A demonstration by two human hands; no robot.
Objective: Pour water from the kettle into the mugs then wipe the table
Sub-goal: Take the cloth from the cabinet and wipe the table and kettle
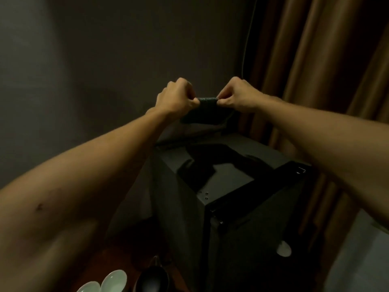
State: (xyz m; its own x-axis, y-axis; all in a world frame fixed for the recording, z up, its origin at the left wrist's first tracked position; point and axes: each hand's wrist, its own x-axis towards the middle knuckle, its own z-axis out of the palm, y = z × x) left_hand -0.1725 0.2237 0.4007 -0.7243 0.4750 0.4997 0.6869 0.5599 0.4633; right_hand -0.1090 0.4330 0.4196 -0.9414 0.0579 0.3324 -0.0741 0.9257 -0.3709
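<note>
Bare forearms fill the near view; left hand point(176, 98) and right hand point(239, 95) each hold a pinching grip on the top edge of a dark folded cloth point(207, 109) above a black glossy cabinet point(227, 178). A dark kettle point(152, 279) and pale ceramic mugs point(114, 279) sit far below on the tabletop. A slipped pinch could drop the cloth behind the cabinet; dim light worsens aim

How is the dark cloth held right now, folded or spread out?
Folded. The dark green textured cloth hangs doubled over between the left hand and the right hand, each pinching a top corner above the dark cabinet.
</note>
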